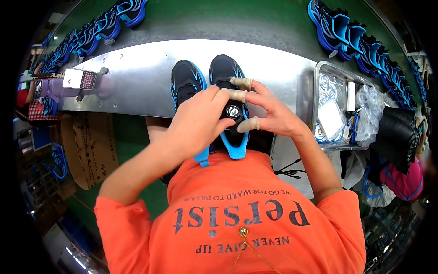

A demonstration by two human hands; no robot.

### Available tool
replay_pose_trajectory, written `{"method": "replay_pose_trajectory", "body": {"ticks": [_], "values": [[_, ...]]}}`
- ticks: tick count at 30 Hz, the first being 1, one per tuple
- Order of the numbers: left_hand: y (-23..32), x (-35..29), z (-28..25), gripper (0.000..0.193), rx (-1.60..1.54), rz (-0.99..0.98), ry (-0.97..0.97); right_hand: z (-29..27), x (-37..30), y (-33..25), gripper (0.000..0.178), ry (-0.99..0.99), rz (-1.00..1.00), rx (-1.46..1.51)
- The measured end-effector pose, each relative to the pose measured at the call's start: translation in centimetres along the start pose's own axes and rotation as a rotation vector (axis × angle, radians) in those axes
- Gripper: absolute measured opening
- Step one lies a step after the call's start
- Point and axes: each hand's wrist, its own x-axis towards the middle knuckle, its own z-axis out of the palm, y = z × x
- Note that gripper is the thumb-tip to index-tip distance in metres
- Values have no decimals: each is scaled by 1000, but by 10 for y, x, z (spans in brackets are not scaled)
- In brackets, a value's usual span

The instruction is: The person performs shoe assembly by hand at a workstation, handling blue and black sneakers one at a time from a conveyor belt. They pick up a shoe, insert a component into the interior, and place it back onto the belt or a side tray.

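Two black shoes with blue trim stand side by side in front of me, toes pointing away: a left shoe (182,75) and a right shoe (223,66). A round black dial with a pale emblem (233,112) sits on the right shoe's tongue. My left hand (200,116) lies across both shoes, its fingers curled over the right shoe's lacing and its thumb beside the dial. From the other side my right hand (269,112), pale finger cots on its thumb and two fingers, grips the same shoe around the dial. The fingertips partly hide the lacing.
The shoes rest on a shiny metal bench (137,68). At right, a metal tray (317,86) holds round stickers, white pieces and clear plastic bags. Beyond the bench runs a green surface (228,18) with rows of similar shoes. A small keypad device (78,79) stands at left, above a cardboard box (91,146).
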Motion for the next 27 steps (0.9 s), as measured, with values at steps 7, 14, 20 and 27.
{"method": "replay_pose_trajectory", "body": {"ticks": [7,14,20,27], "values": [[32,-56,23,24,-542,-356,-93,10,2,-31,44,66,99,-172],[11,-59,3,16,-329,-180,279,-4,7,-43,47,-32,50,-345],[-47,-57,0,30,-452,-288,119,-6,39,-56,44,15,155,-222],[-43,-59,4,37,-379,-363,193,-4,54,-44,35,-19,157,-211]]}}
